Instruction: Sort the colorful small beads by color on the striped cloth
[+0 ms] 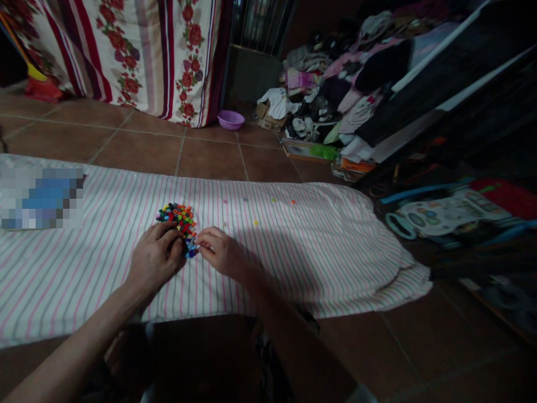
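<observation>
Since both forearms reach in over the near edge of the pink-and-grey striped cloth point(319, 252), a low wrist could drag the fabric and jog whatever sits on it. Left hand point(156, 252): palm down, fingers bent over the near left side of the pile of small multicoloured pieces point(178, 212); can't tell if it grips any. Right hand point(218, 250): thumb and fingers drawn together at the pile's right edge, by the blue pieces point(191, 253); can't tell if one is pinched. Hands apart, close, pile between and beyond them.

Main risk: pieces are tiny, so a loose pinch could drop one or pull up two. Left fingers pressing too hard could spread the heap. Shadow makes dark colours easy to misread.

Farther out, a yellow piece point(255, 223) and, beyond it, pink point(225, 201), green point(273, 200) and orange point(293, 202) pieces lie singly, well apart; a sweeping right sleeve or cloth tug would likely shift them. Past the far edge, tiled floor point(146, 145): anything flicked over could roll off toward the purple basin point(231, 119).
</observation>
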A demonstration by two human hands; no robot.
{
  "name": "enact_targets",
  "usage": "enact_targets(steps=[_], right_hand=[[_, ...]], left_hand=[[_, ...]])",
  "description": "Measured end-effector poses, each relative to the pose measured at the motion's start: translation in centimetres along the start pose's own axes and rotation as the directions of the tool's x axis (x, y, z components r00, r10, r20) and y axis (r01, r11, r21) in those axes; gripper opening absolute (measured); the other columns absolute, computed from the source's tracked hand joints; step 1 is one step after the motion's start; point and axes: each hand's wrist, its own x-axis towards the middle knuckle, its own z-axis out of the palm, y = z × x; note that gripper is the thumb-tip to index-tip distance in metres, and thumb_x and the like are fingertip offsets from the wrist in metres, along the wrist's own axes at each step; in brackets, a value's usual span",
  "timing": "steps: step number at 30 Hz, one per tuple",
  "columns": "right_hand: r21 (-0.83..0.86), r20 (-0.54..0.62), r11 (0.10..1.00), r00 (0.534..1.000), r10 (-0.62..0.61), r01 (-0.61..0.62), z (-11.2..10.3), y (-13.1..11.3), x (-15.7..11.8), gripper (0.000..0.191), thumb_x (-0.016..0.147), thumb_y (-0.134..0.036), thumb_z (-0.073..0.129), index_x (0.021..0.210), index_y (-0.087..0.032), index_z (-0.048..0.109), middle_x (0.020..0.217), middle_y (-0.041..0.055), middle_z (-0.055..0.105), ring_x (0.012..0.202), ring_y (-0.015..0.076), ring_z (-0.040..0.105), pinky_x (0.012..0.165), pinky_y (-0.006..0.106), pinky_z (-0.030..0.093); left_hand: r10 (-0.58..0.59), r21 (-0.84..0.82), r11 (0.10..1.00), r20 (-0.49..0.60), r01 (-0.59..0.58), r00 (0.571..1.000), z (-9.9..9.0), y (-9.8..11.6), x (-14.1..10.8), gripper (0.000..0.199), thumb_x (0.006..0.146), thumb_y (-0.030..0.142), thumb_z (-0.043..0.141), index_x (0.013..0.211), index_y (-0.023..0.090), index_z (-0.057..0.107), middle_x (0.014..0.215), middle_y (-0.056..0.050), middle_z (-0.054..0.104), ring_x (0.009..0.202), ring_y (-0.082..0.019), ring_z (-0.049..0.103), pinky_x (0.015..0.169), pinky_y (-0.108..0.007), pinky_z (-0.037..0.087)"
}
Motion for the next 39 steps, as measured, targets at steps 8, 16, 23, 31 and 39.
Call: enact_targets(steps=[8,16,23,31,39], right_hand=[[0.014,-0.176,0.996,0.98,0.089,-0.088,-2.8,1.3,0.0,0.012,0.083,-0.015,0.053,0.089,-0.02,0.062,0.089,0.0031,0.066,0.078,0.0136,0.064,0.074,0.027,0.053],[0.084,-0.597,0.893,0.695,0.4,-0.442,-10.6,7.5,-3.2,0.02,0.074,-0.031,0.055,0.087,-0.02,0.065,0.079,0.0033,0.067,0.071,0.0165,0.063,0.069,0.029,0.053],[-0.025,-0.629,0.789,0.623,0.466,-0.614,-12.7,9.3,-6.5,0.026,0.072,-0.029,0.051,0.086,-0.02,0.07,0.075,0.0038,0.07,0.07,0.0188,0.063,0.074,0.032,0.052],[-0.144,-0.602,0.793,0.688,0.405,-0.592,-12.4,10.5,-7.6,0.027,0.072,-0.023,0.049,0.085,-0.022,0.073,0.085,0.0045,0.074,0.076,0.0197,0.065,0.079,0.033,0.053],[-0.204,-0.584,0.817,0.737,0.34,-0.539,-12.0,11.0,-7.5,0.024,0.071,-0.02,0.051,0.081,-0.021,0.073,0.085,0.0057,0.071,0.077,0.0199,0.064,0.08,0.034,0.053]], left_hand=[[-0.045,-0.053,0.998,-0.032,0.043,0.998,-0.6,0.0,0.2,0.027,0.091,0.033,0.045,0.087,0.022,0.069,0.109,-0.008,0.07,0.101,-0.025,0.065,0.093,-0.044,0.054],[-0.061,-0.092,0.994,-0.055,0.056,0.997,-0.6,-0.3,-0.3,0.024,0.091,0.032,0.045,0.089,0.023,0.067,0.111,-0.009,0.068,0.103,-0.027,0.064,0.092,-0.048,0.055],[-0.055,-0.073,0.996,-0.059,0.051,0.997,-0.7,-0.1,-0.3,0.023,0.092,0.031,0.044,0.09,0.022,0.065,0.113,-0.008,0.068,0.104,-0.026,0.065,0.091,-0.046,0.055],[-0.034,-0.096,0.995,-0.059,0.028,0.998,-0.5,0.0,-0.1,0.018,0.088,0.028,0.049,0.09,0.025,0.066,0.112,-0.006,0.068,0.106,-0.025,0.064,0.095,-0.045,0.054],[-0.027,-0.06,0.998,-0.051,0.024,0.998,-0.2,-0.4,-0.3,0.021,0.091,0.031,0.046,0.088,0.024,0.065,0.111,-0.007,0.069,0.104,-0.025,0.065,0.093,-0.044,0.054]])
